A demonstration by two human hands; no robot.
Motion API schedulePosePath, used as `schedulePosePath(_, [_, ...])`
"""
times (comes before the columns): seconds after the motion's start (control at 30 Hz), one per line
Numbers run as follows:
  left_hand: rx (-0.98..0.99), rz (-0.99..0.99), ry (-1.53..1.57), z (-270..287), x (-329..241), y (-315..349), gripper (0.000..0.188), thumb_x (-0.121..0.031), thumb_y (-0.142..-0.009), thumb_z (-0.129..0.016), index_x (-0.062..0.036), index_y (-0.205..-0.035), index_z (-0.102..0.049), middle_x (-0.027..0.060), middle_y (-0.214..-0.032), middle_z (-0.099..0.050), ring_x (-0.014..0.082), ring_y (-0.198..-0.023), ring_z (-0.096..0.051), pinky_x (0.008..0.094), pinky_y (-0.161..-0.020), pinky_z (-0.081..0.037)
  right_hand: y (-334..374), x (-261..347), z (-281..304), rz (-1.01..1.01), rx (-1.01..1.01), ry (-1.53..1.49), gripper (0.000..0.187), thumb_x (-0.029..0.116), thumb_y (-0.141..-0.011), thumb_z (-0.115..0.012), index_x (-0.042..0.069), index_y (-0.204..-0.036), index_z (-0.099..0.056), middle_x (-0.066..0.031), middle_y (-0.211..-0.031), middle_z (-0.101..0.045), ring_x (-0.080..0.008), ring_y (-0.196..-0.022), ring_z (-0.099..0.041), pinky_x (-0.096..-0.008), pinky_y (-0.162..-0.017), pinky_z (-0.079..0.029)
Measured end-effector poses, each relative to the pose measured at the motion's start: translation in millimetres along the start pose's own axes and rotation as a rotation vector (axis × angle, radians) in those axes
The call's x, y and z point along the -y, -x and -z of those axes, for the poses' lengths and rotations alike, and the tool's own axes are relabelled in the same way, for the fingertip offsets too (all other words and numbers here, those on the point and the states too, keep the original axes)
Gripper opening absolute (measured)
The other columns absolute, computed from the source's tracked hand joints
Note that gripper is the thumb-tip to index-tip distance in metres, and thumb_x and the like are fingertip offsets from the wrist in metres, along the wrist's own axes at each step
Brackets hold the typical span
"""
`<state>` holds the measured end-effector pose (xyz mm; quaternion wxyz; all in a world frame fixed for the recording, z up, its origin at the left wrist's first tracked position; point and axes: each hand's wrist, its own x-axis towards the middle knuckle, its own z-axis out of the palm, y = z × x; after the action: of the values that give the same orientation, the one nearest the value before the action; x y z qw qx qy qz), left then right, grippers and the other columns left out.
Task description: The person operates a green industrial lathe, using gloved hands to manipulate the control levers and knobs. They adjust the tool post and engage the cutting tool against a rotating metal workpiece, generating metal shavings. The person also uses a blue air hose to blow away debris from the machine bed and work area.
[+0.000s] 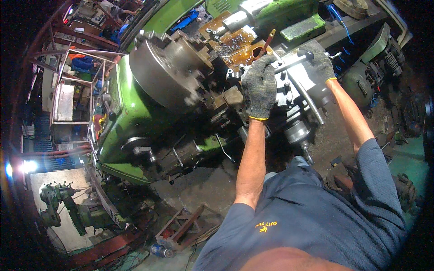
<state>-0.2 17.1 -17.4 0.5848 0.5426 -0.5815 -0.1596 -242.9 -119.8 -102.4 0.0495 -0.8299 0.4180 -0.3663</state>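
My left hand (261,86), in a dark grey knit glove with a yellow cuff, is closed at the left side of the lathe's tool post (283,86). Its fingertips and whatever they grip are hidden. Beyond the tool post, my right hand (320,63), gloved alike, is beside a lever's black ball knob (309,55); its fingers are mostly hidden. A pale flat sheet or plate (302,77) lies between the hands. Another bare metal bar (309,101) slants toward me. Just past my left hand, a red-handled brush (270,39) stands in a brown cup (257,53).
Left of my hands is the large metal chuck (158,67), its jaws smeared, on the green headstock (120,113). A tailstock (280,18) stands at the far side, near an oily brown tray (233,49). A handwheel (297,132) projects toward me. A rusty frame (181,228) sits on the floor.
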Motion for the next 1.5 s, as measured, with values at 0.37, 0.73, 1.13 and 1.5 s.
schedulePosePath(0.37, [-0.078, -0.106, 0.005, 4, -1, -1, 0.02, -0.006, -0.097, -0.058, -0.0043, -0.108, -0.074, 0.0094, -0.094, -0.074, 0.0186, -0.084, -0.069, 0.0351, -0.077, -0.055, -4, 3, -1, 0.056, -0.039, 0.028, 0.04, 0.016, -0.084, -0.072, 0.01, -0.123, -0.07, -0.0171, -0.129, -0.067, -0.0363, -0.124, -0.06, -0.0438, -0.108, -0.048])
schedulePosePath(0.73, [-0.045, 0.038, 0.084, 10, -17, 0, 0.019, -0.007, -0.092, -0.061, -0.0038, -0.105, -0.074, 0.015, -0.096, -0.075, 0.0251, -0.087, -0.073, 0.0383, -0.08, -0.056, -8, 17, 7, 0.026, 0.058, 0.027, 0.027, 0.015, -0.091, -0.068, 0.007, -0.116, -0.074, -0.0171, -0.125, -0.07, -0.0357, -0.121, -0.064, -0.043, -0.105, -0.049])
schedulePosePath(1.13, [-0.094, -0.088, 0.074, 7, -11, -1, 0.021, -0.006, -0.092, -0.061, -0.0033, -0.107, -0.075, 0.0146, -0.094, -0.075, 0.0235, -0.084, -0.072, 0.0372, -0.079, -0.056, -7, 28, 8, -0.14, 0.11, -0.058, 0.028, 0.018, -0.091, -0.07, 0.01, -0.119, -0.075, -0.0143, -0.128, -0.07, -0.0341, -0.122, -0.064, -0.0426, -0.107, -0.049])
schedulePosePath(1.5, [0.018, 0.084, 0.114, 6, 0, 1, 0.018, -0.007, -0.098, -0.063, -0.0052, -0.112, -0.075, -0.0031, -0.08, -0.065, 0.0032, -0.063, -0.052, 0.0238, -0.055, -0.042, -9, 23, 10, 0.061, -0.048, -0.025, 0.026, 0.018, -0.087, -0.069, 0.007, -0.111, -0.072, -0.0177, -0.114, -0.069, -0.0398, -0.111, -0.061, -0.0463, -0.1, -0.049])
